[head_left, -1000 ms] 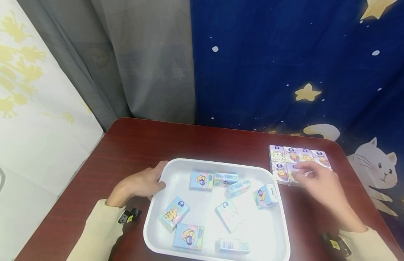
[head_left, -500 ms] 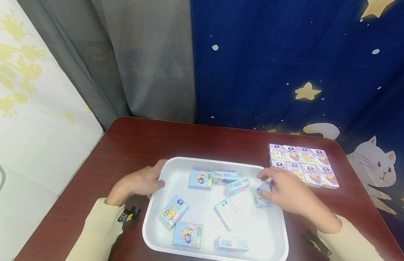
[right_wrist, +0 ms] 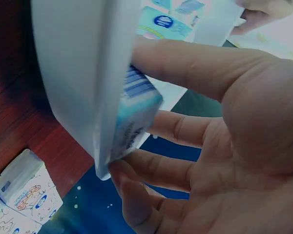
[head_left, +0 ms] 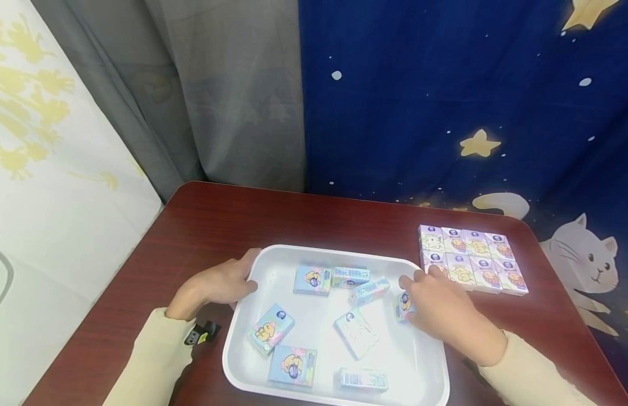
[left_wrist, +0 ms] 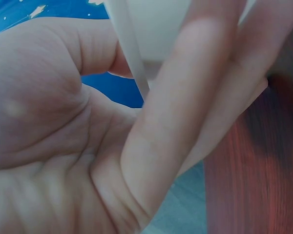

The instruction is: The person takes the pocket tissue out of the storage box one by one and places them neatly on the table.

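1. Head: the right hand [head_left: 441,299] has gone from the purple packs [head_left: 461,268] to a blue pack [head_left: 403,304] inside the tray [head_left: 324,332], near two o'clock; work now centres there;
2. Left wrist: the left hand [left_wrist: 102,131] grips the tray's rim;
3. Right wrist: thumb and fingers pinch the blue pack; not lifted clear.

Reddish-brown wood-grain desk [head_left: 293,220] w/ rounded far corners is carrying a white rect. tray [head_left: 405,361] abt mid, near side; 8 purple cartoon-print packs [head_left: 474,256] are lying nr far R corner, in 2 adjoining rows of 4.
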`<state>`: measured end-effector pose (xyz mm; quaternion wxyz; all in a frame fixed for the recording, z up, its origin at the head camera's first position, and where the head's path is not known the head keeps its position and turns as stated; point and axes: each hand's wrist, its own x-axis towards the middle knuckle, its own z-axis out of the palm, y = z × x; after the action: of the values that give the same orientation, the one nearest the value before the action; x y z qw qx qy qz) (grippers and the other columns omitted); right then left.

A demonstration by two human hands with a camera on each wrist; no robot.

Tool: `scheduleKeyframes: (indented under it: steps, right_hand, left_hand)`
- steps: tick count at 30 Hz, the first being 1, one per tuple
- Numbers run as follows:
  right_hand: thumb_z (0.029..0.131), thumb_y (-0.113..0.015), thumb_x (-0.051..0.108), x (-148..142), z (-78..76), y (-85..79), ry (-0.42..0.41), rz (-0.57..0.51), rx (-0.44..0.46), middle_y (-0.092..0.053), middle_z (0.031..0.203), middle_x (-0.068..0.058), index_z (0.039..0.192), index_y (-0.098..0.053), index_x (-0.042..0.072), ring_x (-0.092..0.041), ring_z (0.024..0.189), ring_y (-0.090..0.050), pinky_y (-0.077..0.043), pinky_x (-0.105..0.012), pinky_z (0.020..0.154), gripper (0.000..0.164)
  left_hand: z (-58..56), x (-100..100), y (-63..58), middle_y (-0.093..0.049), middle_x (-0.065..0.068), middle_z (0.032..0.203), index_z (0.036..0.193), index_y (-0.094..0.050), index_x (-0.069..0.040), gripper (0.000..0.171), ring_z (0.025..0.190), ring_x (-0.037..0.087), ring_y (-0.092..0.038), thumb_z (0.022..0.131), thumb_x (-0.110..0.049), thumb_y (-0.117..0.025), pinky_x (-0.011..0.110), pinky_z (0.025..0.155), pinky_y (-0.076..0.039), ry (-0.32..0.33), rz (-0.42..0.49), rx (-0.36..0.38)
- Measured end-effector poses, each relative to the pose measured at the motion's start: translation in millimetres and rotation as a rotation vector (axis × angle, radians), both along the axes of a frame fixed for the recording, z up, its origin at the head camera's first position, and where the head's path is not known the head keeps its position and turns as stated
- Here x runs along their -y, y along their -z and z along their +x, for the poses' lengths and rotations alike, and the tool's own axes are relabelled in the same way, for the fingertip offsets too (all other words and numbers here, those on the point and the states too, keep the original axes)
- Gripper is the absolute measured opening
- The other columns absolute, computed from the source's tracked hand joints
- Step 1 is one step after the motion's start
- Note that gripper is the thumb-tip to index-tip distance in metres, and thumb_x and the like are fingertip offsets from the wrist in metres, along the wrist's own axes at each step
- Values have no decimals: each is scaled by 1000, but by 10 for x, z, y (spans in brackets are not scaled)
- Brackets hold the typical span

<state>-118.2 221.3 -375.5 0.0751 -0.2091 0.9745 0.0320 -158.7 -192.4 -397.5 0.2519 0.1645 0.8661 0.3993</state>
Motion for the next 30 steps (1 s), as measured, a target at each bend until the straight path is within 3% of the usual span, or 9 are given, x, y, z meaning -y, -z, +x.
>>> scheduleKeyframes:
  steps: [7,15,20,25,30]
  right_hand:
    - [77,-99,13,27,26,63,-19,-36,-17,-69,111,-20,132,-72,6,-36,94,-59,-60,-45,67,62]
    - [84,-91,0,12,66,90,43,-204,54,-64,121,-19,145,-64,11,-29,87,-64,-64,-50,77,67]
    - [82,-93,2,-84,62,47,63,-336,59,-71,125,-21,146,-63,11,-38,103,-72,-64,-61,88,71]
    - [86,-88,8,-234,60,-23,102,-471,54,-74,128,-17,139,-66,12,-34,106,-72,-62,-62,89,58]
    - [90,-79,4,-356,79,-83,117,-591,30,-71,132,-11,135,-68,12,-29,108,-66,-58,-61,96,47]
  left_hand:
    - [1,1,18,-71,18,107,162,-23,-4,74,78,26,-78,101,4,-63,44,57,-67,2,-8,1]
    - [-15,12,25,-72,18,106,162,-24,-4,72,78,26,-78,102,4,-62,44,59,-67,-2,-15,14]
    - [-18,11,20,-71,17,108,162,-23,-5,72,79,26,-78,102,4,-62,43,59,-67,-4,-19,13]
    - [-2,3,10,-71,18,108,162,-24,-6,73,79,26,-78,102,4,-63,44,59,-67,-6,-12,18]
    - [1,1,8,-71,18,107,162,-24,-5,73,78,26,-78,101,4,-62,44,58,-67,-3,-3,16]
